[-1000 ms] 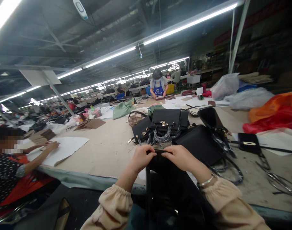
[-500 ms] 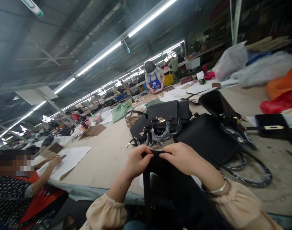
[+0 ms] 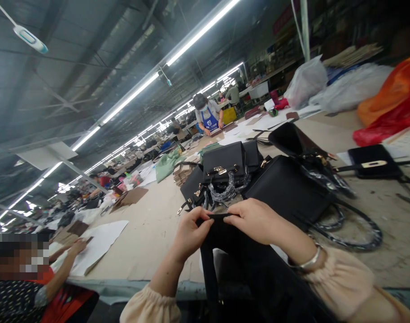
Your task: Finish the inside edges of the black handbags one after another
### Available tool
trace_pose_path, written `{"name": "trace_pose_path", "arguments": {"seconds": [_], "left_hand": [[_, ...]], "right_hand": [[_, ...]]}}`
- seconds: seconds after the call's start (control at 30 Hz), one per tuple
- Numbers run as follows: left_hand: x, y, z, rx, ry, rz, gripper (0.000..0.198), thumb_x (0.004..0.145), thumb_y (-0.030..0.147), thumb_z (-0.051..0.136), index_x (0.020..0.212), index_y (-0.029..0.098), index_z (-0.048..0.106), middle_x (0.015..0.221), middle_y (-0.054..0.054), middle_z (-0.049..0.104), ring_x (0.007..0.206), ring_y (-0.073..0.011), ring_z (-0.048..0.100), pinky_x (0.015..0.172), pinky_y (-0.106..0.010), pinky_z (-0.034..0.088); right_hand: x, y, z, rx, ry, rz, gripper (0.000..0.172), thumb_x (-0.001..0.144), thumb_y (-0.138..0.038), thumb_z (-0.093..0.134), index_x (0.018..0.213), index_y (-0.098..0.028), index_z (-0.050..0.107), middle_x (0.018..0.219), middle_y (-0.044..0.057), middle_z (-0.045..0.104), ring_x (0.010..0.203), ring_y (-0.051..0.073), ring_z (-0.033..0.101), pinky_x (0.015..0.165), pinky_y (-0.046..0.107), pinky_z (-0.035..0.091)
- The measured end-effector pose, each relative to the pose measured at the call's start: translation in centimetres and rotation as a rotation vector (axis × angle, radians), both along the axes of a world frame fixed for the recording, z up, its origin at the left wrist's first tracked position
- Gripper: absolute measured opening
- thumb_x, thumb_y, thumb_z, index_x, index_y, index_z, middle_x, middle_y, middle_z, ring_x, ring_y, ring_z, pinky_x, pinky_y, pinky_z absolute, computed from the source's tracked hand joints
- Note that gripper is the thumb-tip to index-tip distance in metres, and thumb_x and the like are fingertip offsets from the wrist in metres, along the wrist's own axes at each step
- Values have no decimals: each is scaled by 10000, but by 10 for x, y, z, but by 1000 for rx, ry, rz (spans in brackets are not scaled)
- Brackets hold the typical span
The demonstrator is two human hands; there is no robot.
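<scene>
Long white lights run under the dark roof of a big room, over a wide tan bench. You have a black piece right in front of you, and it hangs down from your fingers by the near edge of the bench. Your left hand pinches its top rim, and your right hand pinches the same rim, with a small gap between the two. A black strip hangs at the left side of the piece. Just past your hands, a black bag with a gold clasp sits in a heap with other bags. Its handle looks wrapped in shiny clear plastic. A big black bag lies next to it, toward the right. Brown cards are stacked behind the heap's left side, and a green cloth lies near them. Farther right you can see a small black pouch with a gold bar, and past it a red bag and an orange bag. On your left, a person in a dotted top sits at the near edge by white paper. At the far side, a person in a blue apron bends over the bench.
</scene>
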State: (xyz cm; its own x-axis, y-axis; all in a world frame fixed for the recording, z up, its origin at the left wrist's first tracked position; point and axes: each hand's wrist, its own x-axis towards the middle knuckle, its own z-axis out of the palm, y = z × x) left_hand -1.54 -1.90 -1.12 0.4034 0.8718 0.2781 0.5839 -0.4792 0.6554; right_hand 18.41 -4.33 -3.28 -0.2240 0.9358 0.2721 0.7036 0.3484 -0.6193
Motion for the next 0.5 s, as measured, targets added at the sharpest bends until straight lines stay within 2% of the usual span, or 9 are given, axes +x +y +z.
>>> {"name": "trace_pose_path", "arguments": {"seconds": [0.2, 0.37, 0.5], "left_hand": [[-4, 1, 0, -32, -21, -1, 89, 729, 161, 571, 651, 169, 529, 887, -26, 678, 813, -146, 619, 741, -250, 471], [-3, 9, 0, -50, 7, 9, 122, 688, 226, 664, 632, 171, 570, 874, -29, 678, 841, -168, 620, 785, -279, 473], [-2, 15, -2, 12, 40, 42, 156, 714, 232, 641, 593, 172, 562, 844, -20, 680, 797, -157, 622, 749, -270, 475]], "right_hand": [[-1, 2, 3, -11, 4, 8, 317, 838, -411, 506, 629, -221, 648, 644, 6, 645, 594, 132, 545, 507, 250, 261], [-1, 5, 3, -5, 6, 12, 333, 836, -420, 501, 607, -217, 634, 629, 0, 631, 583, 129, 530, 500, 251, 251], [-3, 9, 0, -15, -3, -15, 329, 841, -427, 495, 626, -225, 641, 632, -6, 635, 576, 129, 526, 499, 252, 246]]}}
